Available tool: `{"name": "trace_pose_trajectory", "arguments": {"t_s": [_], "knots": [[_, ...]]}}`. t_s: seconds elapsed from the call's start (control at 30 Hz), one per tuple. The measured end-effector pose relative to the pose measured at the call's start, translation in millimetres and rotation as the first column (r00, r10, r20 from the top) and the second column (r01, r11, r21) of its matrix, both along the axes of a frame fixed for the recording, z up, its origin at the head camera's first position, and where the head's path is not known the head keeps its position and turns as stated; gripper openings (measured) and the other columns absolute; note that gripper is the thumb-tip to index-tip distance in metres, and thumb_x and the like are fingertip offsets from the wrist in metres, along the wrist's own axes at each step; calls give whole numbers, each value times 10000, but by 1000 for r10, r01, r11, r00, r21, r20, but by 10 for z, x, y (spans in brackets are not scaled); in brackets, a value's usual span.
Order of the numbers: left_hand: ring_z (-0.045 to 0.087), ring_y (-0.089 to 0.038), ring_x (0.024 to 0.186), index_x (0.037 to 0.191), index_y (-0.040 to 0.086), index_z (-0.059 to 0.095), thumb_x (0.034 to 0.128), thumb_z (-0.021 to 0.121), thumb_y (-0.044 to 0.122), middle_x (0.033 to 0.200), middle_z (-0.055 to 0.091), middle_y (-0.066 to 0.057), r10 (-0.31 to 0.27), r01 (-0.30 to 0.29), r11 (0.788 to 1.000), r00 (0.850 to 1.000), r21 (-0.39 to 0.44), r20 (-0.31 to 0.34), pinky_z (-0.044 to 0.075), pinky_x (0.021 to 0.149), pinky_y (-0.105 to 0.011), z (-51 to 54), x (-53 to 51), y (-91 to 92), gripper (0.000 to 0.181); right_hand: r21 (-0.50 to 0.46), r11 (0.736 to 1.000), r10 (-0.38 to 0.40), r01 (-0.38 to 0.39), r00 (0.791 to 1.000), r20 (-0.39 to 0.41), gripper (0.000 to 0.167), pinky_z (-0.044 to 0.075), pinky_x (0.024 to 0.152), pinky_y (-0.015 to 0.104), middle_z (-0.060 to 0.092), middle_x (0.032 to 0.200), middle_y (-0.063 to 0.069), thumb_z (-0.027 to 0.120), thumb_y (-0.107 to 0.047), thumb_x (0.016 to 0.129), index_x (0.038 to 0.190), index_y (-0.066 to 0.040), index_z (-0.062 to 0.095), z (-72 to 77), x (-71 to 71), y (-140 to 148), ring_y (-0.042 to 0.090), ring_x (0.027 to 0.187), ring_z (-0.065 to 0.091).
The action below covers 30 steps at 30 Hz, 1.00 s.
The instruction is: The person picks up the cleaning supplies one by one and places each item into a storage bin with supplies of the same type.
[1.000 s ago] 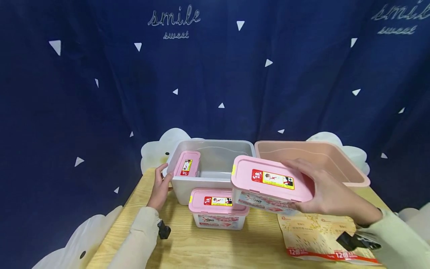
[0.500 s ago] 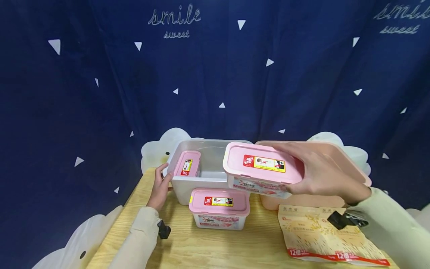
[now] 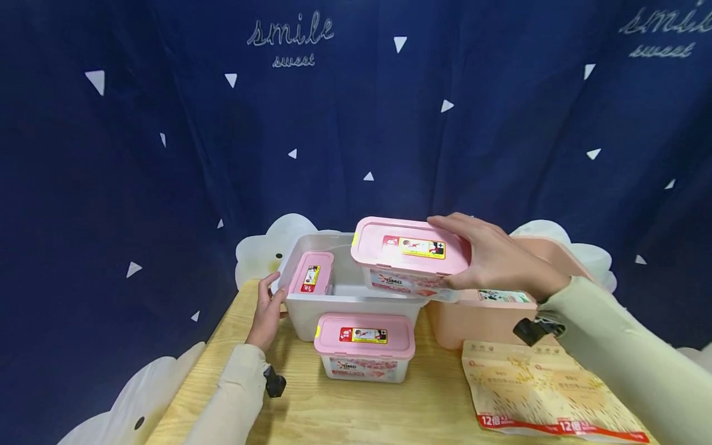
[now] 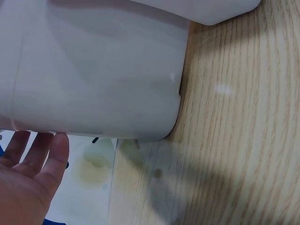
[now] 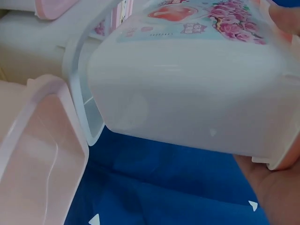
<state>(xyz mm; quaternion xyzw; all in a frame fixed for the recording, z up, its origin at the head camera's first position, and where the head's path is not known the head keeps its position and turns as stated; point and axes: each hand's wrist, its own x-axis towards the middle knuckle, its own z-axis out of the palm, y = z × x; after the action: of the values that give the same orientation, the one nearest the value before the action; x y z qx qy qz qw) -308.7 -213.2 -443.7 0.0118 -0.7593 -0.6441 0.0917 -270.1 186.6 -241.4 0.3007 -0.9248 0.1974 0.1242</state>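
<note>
My right hand (image 3: 489,256) grips the right end of a white OMO laundry tub (image 3: 411,247) with a pink lid. It holds the tub in the air over the right part of the white bin (image 3: 356,303). In the right wrist view, the tub's pale underside (image 5: 187,98) shows above the bin's rim. At the bin's left front corner, my left hand (image 3: 267,318) holds the rim, with fingertips (image 4: 58,140) against the outer wall. A second pink-lidded tub (image 3: 311,272) stands inside the bin at the left. Another matching tub (image 3: 364,346) sits on the table before the bin.
A peach bin (image 3: 461,321) stands to the right of the white one, partly hidden by my right arm. A green-and-white label (image 3: 503,296) shows near its front rim. A flat beige packet (image 3: 534,389) lies on the wooden table (image 3: 389,414). A dark blue curtain (image 3: 334,123) hangs behind.
My right hand has raised the held tub and carried it leftward, from in front of the bins to over the white bin. My left hand stays at the bin's corner.
</note>
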Motion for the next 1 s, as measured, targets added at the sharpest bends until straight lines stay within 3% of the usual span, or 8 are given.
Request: {"name": "trace_pose_trajectory", "arguments": {"t_s": [0.2,0.57,0.8,1.0], "knots": [[464,-338,1276,1518,210,205,1035,387,337,1533,327,-172,1,-1,1000,1000,-9,-18,479,880,-448,-4,-13,38,532,27,999,32,-31,998,-62,907,467,873,425,598,1312,48,846,-314,653,1462,-142,474,-4,-158,-78,232,1091,543],[455,-328,1294,1509,240,210,1034,385,351,1548,320,-149,13,-13,1000,1000,-7,2,458,934,-524,-26,-21,0,519,68,995,72,-68,996,-55,920,467,857,400,606,1298,68,861,-306,655,1462,-100,470,-107,-429,-335,226,1079,528],[437,-340,1326,1517,236,204,1036,384,353,1576,285,-146,14,-15,1000,1000,-9,-9,460,941,-535,4,-5,-1,527,77,994,76,-75,997,-9,931,448,1007,504,596,1331,98,848,-313,647,1464,-86,465,-145,-634,-531,275,1174,521],[425,-341,1337,1525,238,193,1036,379,346,1586,263,-149,18,-18,1000,1000,-4,4,460,945,-533,-3,8,1,534,61,996,55,-59,996,69,953,443,1041,524,585,1346,91,848,-318,640,1480,-108,450,-229,-739,-691,273,1209,496]]}}
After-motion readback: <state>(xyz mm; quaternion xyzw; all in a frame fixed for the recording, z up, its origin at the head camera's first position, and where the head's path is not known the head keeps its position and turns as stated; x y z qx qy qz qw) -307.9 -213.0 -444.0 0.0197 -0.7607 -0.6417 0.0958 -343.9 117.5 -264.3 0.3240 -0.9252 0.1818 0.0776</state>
